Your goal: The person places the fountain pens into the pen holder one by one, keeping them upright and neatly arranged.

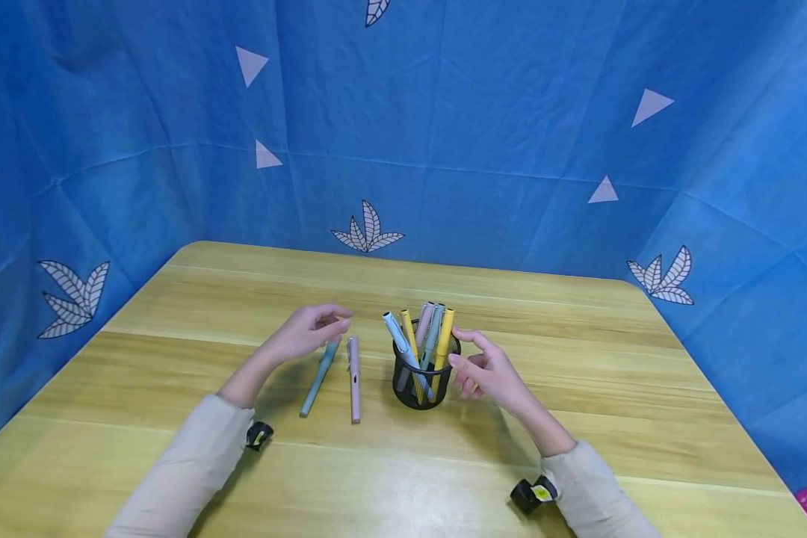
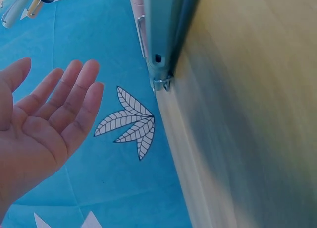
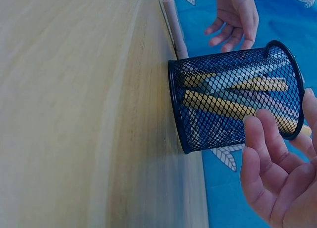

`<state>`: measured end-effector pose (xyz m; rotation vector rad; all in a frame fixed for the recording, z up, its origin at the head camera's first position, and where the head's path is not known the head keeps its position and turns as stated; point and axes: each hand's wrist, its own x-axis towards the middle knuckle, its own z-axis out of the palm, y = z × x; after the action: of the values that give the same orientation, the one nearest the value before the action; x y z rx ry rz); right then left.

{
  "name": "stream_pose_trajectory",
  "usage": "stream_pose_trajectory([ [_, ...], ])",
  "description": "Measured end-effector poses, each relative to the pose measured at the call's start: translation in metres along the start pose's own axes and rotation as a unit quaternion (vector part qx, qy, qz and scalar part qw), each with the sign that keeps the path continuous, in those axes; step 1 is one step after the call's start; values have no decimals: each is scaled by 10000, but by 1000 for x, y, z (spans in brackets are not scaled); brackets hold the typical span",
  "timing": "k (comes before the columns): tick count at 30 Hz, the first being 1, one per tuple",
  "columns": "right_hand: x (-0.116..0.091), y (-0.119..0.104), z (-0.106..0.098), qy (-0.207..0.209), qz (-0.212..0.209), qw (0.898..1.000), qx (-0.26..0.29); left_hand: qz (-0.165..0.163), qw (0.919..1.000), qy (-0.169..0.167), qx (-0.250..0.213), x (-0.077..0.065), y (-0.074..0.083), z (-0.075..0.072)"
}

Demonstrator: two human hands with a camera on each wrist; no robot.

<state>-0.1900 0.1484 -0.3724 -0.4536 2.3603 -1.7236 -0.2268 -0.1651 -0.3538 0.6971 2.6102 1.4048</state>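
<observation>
Light wood table (image 1: 578,388) filled the lower frame. Blue cloth backdrop (image 1: 511,112) wrapped three sides, printed with white leaves and triangles. Lighting was even and bright.

No text, label, brand or number can be read anywhere: the blue cloth backdrop (image 1: 511,112) carries only white leaf and triangle shapes, no letters

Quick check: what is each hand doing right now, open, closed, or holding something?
Left hand: open, fingers relaxed, holding nothing, above the teal pen.
Right hand: open, holding nothing, beside the mesh pen cup; contact cannot be told.
</observation>
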Motion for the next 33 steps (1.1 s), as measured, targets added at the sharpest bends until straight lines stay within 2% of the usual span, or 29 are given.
stream_pose_trajectory([
  [12, 1, 3, 0, -28, 15, 10000, 18, -241, 9992, -99, 307, -3, -9, -8],
  [18, 1, 2, 0, -5, 14, 10000, 44, -184, 9978, -185, 608, -2, -14, -12],
  [24, 1, 2, 0, -15, 21, 10000, 57, -148, 9968, -426, 667, -1, -18, -14],
  [27, 1, 2, 0, -10, 4, 10000, 53, -286, 9954, -555, 727, -1, -20, -15],
  [33, 1, 3, 0, -10, 24, 10000, 60, -775, 9911, -768, 768, -2, -21, -16],
])
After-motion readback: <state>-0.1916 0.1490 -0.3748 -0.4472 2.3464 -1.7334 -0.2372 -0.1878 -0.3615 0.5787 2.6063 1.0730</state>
